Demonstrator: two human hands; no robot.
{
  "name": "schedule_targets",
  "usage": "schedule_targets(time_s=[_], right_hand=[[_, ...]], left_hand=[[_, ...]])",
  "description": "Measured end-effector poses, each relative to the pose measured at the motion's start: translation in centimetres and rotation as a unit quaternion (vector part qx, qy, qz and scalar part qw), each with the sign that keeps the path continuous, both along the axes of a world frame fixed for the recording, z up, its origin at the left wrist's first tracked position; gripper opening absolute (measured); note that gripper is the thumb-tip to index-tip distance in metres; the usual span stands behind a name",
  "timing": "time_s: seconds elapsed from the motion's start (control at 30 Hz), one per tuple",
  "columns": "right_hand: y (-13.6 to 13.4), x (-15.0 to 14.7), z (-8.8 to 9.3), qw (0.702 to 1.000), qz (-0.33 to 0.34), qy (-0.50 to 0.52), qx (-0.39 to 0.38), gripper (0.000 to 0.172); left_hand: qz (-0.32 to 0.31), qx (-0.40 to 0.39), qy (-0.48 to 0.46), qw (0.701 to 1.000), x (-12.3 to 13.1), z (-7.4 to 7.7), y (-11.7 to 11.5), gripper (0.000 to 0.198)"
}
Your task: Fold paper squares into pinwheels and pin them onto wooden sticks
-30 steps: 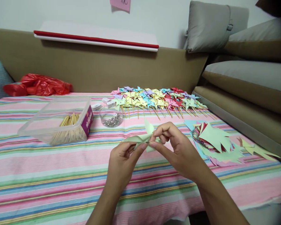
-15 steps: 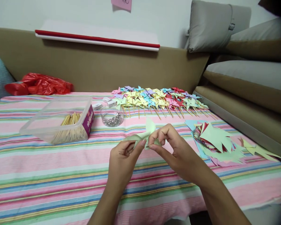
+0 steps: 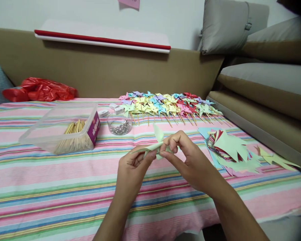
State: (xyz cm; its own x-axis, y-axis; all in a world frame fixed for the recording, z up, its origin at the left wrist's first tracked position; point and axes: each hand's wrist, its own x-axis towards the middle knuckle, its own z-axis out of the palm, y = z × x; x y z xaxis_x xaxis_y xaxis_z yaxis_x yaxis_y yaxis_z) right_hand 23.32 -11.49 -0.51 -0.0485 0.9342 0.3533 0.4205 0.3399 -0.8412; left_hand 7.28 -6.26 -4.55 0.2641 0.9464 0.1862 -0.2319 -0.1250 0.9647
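Observation:
A pale green paper pinwheel [image 3: 158, 133], partly folded, is held up above the striped cloth between both hands. My left hand [image 3: 133, 165] is closed, pinching its left side between thumb and fingers. From the right, my right hand [image 3: 182, 152] pinches the paper near its middle, thumb and index finger together; whether a pin is there too is hidden. One blade stands upright above the fingertips. Beyond the hands sits a clear round dish [image 3: 119, 124] of small silvery pieces. Finished pinwheels [image 3: 165, 105] in several colours lie on sticks at the back.
A clear plastic box [image 3: 60, 129] of wooden sticks stands on the left. Small white boxes [image 3: 113, 106] lie behind the dish. Cut paper pieces [image 3: 232, 149] are piled at right. A red plastic bag [image 3: 43, 89] rests at back left, and stacked cushions [image 3: 263, 100] border the right side.
The green paper has turned slightly between my fingers, its left blade now folded flatter and its upright blade tilting left. Both hands stay nearly in place, and the view has shifted a little.

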Motion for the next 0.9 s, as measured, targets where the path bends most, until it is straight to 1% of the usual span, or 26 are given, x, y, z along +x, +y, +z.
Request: schedule_targets(time_s=[0.2, 0.3, 0.43, 0.63, 0.73, 0.8, 0.9], right_hand=[[0.2, -0.2, -0.1, 1.0, -0.01, 0.005, -0.001, 0.021], [0.2, -0.2, -0.2, 1.0, -0.01, 0.011, -0.002, 0.021], [0.4, -0.3, -0.3, 1.0, -0.027, 0.006, 0.004, 0.021], [0.5, -0.4, -0.3, 0.999, -0.049, 0.0, -0.002, 0.019], [0.4, -0.4, -0.3, 0.999, -0.052, -0.013, 0.001, 0.018], [0.4, -0.4, -0.2, 0.998, -0.058, -0.03, 0.01, 0.016], [0.3, -0.5, -0.1, 0.994, -0.075, -0.071, 0.036, 0.012]], left_hand=[[-0.007, -0.013, -0.005, 1.0, 0.0, -0.2, 0.1, 0.016], [-0.004, -0.014, 0.004, 1.0, 0.0, -0.5, 0.1, 0.022], [0.005, -0.014, 0.016, 1.0, 0.1, -0.6, 0.1, 0.028], [0.01, -0.022, 0.019, 1.0, 0.4, -0.1, -0.1, 0.035], [0.02, -0.022, 0.014, 0.999, 0.6, 0.3, -0.2, 0.031], [0.024, -0.021, 0.02, 0.999, 0.6, 0.5, -0.3, 0.029], [0.028, -0.019, 0.025, 0.999, 0.5, 0.5, -0.3, 0.032]])
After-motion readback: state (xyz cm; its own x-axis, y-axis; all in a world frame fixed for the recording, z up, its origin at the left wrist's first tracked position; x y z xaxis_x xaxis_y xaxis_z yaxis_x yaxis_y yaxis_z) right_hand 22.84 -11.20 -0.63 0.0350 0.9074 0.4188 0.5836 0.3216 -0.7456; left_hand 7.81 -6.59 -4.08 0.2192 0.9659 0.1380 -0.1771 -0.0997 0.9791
